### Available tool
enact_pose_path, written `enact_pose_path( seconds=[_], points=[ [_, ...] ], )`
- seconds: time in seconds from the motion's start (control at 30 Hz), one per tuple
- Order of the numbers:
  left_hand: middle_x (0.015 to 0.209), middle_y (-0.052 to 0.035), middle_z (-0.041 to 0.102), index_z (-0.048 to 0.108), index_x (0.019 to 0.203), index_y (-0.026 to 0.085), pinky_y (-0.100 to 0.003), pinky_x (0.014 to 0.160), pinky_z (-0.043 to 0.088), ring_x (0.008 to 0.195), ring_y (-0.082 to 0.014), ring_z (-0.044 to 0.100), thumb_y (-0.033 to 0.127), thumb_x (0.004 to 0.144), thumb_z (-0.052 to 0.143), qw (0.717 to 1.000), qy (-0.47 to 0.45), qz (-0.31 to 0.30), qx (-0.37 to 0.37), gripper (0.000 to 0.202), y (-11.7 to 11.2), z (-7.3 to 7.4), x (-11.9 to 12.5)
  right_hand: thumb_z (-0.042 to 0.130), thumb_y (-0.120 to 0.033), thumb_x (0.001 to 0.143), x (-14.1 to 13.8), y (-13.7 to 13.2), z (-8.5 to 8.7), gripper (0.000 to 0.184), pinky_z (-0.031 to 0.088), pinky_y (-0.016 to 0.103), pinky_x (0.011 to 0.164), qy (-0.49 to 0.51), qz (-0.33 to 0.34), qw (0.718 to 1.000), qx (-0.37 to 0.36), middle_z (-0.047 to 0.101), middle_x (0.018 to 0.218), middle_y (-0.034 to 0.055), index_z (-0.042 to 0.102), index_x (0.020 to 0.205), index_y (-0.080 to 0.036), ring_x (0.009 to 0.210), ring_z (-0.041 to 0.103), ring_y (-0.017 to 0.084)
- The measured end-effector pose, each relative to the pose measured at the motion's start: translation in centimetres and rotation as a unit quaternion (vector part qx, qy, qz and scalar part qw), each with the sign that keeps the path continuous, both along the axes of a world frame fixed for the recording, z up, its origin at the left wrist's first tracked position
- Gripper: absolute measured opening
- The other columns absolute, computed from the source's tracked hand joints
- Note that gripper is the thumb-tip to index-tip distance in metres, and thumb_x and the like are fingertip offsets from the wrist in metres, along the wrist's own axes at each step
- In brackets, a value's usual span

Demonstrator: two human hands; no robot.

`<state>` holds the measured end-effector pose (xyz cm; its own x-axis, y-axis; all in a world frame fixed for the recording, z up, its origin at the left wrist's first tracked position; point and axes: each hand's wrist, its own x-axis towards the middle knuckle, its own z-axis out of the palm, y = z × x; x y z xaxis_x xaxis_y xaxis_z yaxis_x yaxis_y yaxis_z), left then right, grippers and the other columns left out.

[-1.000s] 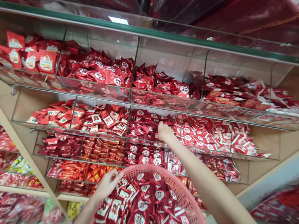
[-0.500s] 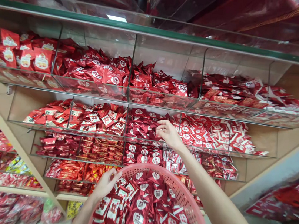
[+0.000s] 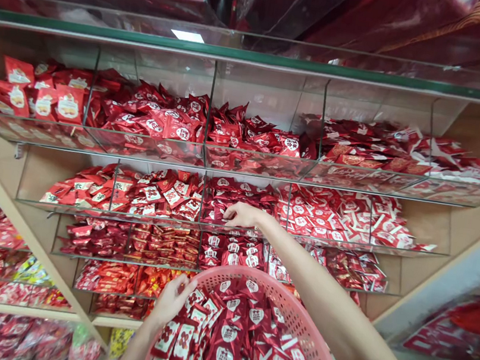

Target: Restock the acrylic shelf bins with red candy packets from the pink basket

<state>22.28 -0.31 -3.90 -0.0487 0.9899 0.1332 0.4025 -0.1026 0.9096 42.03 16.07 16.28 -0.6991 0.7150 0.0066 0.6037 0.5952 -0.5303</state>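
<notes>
The perforated basket [image 3: 296, 312] is pink, and the maroon packets [image 3: 226, 346] bear white circles.

Your right hand [image 3: 243, 215] is now farther left and lower at the dark red packets [image 3: 242, 192] than before.

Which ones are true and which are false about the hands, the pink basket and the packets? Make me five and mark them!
1. The left hand is at the basket's rim. True.
2. The right hand is down inside the basket. False: it is up at the dark red packets behind the glass.
3. The basket has little holes in its wall. True.
4. There is nothing in the basket. False: lots of packets lie in it.
5. Every packet you can see is red. False: some yellow packets show at the lower left.
</notes>
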Motion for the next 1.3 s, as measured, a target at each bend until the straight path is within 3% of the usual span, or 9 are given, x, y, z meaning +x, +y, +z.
enact_pose_path(
  seconds=[0.17, 0.43, 0.6, 0.7, 0.93, 1.07, 1.17, 1.23, 1.3],
  points=[
    [0.062, 0.0048, 0.035, 0.035, 0.063, 0.019, -0.021, 0.060, 0.031, 0.061, -0.0109, 0.036, 0.052, 0.082, 0.044, 1.000, 0.014, 0.004, -0.003, 0.038, 0.0, -0.1, 0.0, 0.059, -0.024, 0.070, -0.3, 0.2, 0.7, 0.014, 0.039, 0.022, 0.062, -0.008, 0.033, 0.999, 0.002, 0.066, 0.074, 0.0007, 0.068, 0.076, -0.014, 0.067, 0.055, 0.013],
    [0.061, 0.0051, 0.034, 0.035, 0.062, 0.019, -0.020, 0.058, 0.031, 0.059, -0.0107, 0.035, 0.052, 0.081, 0.044, 1.000, 0.002, -0.003, -0.004, 0.039, -0.1, 0.1, 0.0, 0.044, -0.025, 0.079, -0.1, 0.0, 0.7, 0.024, 0.031, 0.021, 0.056, 0.015, 0.034, 0.999, 0.008, 0.047, 0.056, -0.0047, 0.057, 0.063, -0.014, 0.054, 0.039, 0.008],
    [0.060, 0.0052, 0.034, 0.037, 0.063, 0.019, -0.020, 0.057, 0.030, 0.059, -0.0104, 0.035, 0.048, 0.082, 0.045, 1.000, 0.006, -0.001, -0.006, 0.036, -0.1, 0.1, -0.1, 0.050, -0.047, 0.076, -0.3, -0.8, 0.9, 0.037, 0.026, 0.022, 0.050, -0.007, 0.037, 0.999, -0.020, 0.040, 0.051, -0.0057, 0.055, 0.058, -0.015, 0.050, 0.032, 0.007],
    [0.061, 0.0053, 0.035, 0.036, 0.064, 0.019, -0.020, 0.058, 0.031, 0.059, -0.0104, 0.036, 0.049, 0.082, 0.045, 1.000, 0.015, 0.008, -0.010, 0.036, -0.1, 0.0, -0.2, 0.058, -0.057, 0.068, -0.3, -1.4, 1.3, 0.043, 0.027, 0.022, 0.052, -0.001, 0.035, 0.999, -0.040, 0.044, 0.055, -0.0047, 0.060, 0.061, -0.015, 0.054, 0.035, 0.008],
    [0.061, 0.0055, 0.036, 0.035, 0.062, 0.019, -0.021, 0.059, 0.033, 0.059, -0.0104, 0.038, 0.052, 0.081, 0.045, 1.000, 0.010, 0.005, 0.004, 0.039, -0.1, 0.2, -0.1, 0.064, -0.049, 0.067, 0.2, -2.5, 1.5, 0.036, 0.031, 0.022, 0.057, 0.132, 0.068, 0.984, -0.102, 0.052, 0.062, -0.0041, 0.062, 0.071, -0.014, 0.058, 0.041, 0.008],
    [0.059, 0.0055, 0.036, 0.036, 0.062, 0.019, -0.020, 0.057, 0.032, 0.058, -0.0102, 0.037, 0.052, 0.081, 0.046, 1.000, 0.012, 0.003, 0.004, 0.039, -0.1, 0.3, 0.0, 0.055, -0.045, 0.077, 1.2, -5.2, 2.0, 0.031, 0.036, 0.023, 0.059, 0.263, 0.026, 0.963, -0.043, 0.056, 0.070, -0.0014, 0.061, 0.079, -0.014, 0.062, 0.046, 0.009],
    [0.059, 0.0055, 0.036, 0.037, 0.061, 0.019, -0.020, 0.056, 0.032, 0.057, -0.0097, 0.037, 0.050, 0.081, 0.047, 1.000, 0.001, 0.004, 0.002, 0.038, 0.0, 0.2, 0.0, 0.053, -0.042, 0.081, 3.0, -8.4, 2.0, 0.029, 0.041, 0.025, 0.069, 0.320, 0.022, 0.945, -0.060, 0.061, 0.088, 0.0024, 0.060, 0.094, -0.016, 0.076, 0.053, 0.012],
    [0.059, 0.0053, 0.038, 0.039, 0.061, 0.019, -0.020, 0.056, 0.033, 0.057, -0.0097, 0.038, 0.050, 0.080, 0.048, 1.000, -0.004, 0.004, 0.005, 0.037, 0.0, 0.1, 0.0, 0.052, -0.041, 0.082, 4.6, -10.5, 0.9, 0.028, 0.042, 0.026, 0.071, 0.302, 0.035, 0.947, -0.104, 0.061, 0.091, 0.0025, 0.059, 0.097, -0.018, 0.079, 0.054, 0.012],
    [0.059, 0.0052, 0.039, 0.039, 0.061, 0.019, -0.020, 0.056, 0.033, 0.057, -0.0097, 0.038, 0.050, 0.080, 0.049, 1.000, -0.005, 0.005, 0.005, 0.038, 0.1, 0.0, 0.0, 0.051, -0.041, 0.083, 6.3, -12.3, -1.2, 0.027, 0.043, 0.026, 0.071, 0.252, 0.050, 0.954, -0.151, 0.061, 0.088, 0.0016, 0.060, 0.095, -0.019, 0.077, 0.054, 0.011]
  ],
)
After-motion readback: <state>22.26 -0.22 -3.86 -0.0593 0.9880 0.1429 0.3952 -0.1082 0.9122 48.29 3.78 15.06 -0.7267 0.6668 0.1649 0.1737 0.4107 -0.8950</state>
